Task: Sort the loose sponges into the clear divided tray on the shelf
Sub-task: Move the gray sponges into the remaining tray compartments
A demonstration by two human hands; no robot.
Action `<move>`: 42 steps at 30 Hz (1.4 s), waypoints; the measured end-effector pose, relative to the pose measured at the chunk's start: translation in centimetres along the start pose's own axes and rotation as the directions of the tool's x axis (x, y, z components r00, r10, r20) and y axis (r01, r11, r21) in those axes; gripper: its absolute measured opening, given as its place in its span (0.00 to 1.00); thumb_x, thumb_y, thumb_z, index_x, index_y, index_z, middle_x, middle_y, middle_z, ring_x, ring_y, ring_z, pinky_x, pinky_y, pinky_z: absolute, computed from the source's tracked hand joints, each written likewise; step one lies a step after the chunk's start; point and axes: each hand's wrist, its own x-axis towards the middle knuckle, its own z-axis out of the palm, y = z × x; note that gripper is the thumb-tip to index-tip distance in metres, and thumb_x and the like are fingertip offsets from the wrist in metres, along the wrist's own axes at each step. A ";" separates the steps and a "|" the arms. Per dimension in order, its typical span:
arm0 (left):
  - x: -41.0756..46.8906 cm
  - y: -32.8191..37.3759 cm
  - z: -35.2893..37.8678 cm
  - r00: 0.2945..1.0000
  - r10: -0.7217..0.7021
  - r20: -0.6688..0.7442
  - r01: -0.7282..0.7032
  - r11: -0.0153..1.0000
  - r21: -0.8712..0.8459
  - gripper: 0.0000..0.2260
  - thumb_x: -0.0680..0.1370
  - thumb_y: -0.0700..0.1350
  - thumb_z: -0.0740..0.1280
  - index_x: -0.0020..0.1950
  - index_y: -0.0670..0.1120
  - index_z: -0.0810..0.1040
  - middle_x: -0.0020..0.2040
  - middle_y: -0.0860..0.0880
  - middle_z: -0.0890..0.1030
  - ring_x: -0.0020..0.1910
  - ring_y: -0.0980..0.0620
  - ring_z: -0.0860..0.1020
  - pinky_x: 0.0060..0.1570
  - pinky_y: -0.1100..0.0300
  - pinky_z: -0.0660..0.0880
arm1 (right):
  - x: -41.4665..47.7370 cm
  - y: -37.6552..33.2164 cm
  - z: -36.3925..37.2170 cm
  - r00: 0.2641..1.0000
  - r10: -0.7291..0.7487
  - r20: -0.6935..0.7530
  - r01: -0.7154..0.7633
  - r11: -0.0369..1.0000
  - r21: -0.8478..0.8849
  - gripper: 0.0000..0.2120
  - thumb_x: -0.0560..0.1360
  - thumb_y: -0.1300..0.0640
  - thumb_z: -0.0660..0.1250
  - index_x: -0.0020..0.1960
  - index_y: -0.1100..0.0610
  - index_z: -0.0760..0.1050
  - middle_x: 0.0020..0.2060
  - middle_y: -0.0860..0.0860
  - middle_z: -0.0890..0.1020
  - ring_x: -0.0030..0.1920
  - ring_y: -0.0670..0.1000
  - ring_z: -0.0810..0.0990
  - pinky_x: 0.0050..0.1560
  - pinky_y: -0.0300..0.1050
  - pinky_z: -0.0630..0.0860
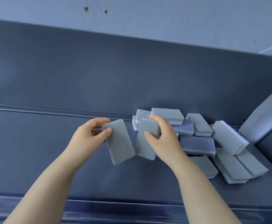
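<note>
A heap of several grey sponges with pale blue-white undersides (196,141) lies on the dark blue shelf (35,151), at its right end against the back wall. My left hand (90,136) pinches the top corner of one grey sponge (120,143), which stands tilted to the left of the heap. My right hand (161,138) grips another grey sponge (145,139) from above, thumb on its face, at the heap's left edge. No clear divided tray is in view.
The shelf's upright back panel (132,75) rises behind the sponges, with a ridge along its base. A slanted side panel (264,117) closes the right end. The shelf's glossy front lip (132,207) runs along the bottom. A pale wall (148,13) lies beyond.
</note>
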 end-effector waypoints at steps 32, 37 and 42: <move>-19.9 -11.7 -41.5 0.940 0.318 -0.122 -0.234 0.863 0.447 0.23 0.72 0.41 0.72 0.60 0.63 0.72 0.55 0.66 0.69 0.56 0.68 0.68 0.50 0.79 0.63 | -15.4 -27.8 33.7 0.850 -0.408 0.333 0.407 0.910 0.076 0.20 0.75 0.62 0.64 0.53 0.36 0.69 0.55 0.32 0.68 0.56 0.35 0.68 0.51 0.25 0.67; -22.8 -13.4 -47.8 0.928 0.301 -0.218 -0.150 0.840 0.521 0.22 0.72 0.44 0.72 0.65 0.55 0.74 0.55 0.68 0.67 0.56 0.75 0.64 0.51 0.83 0.58 | -17.3 -32.7 39.6 0.799 -0.475 0.370 0.469 0.876 0.110 0.20 0.73 0.60 0.68 0.52 0.35 0.69 0.54 0.34 0.70 0.56 0.36 0.69 0.54 0.28 0.68; -21.9 -14.5 -51.6 0.922 0.279 -0.267 -0.093 0.832 0.546 0.21 0.74 0.43 0.70 0.66 0.53 0.73 0.55 0.61 0.68 0.53 0.66 0.64 0.50 0.83 0.58 | -16.7 -35.4 44.0 0.808 -0.479 0.343 0.471 0.875 0.111 0.17 0.74 0.59 0.67 0.55 0.39 0.71 0.54 0.34 0.69 0.54 0.36 0.70 0.53 0.32 0.71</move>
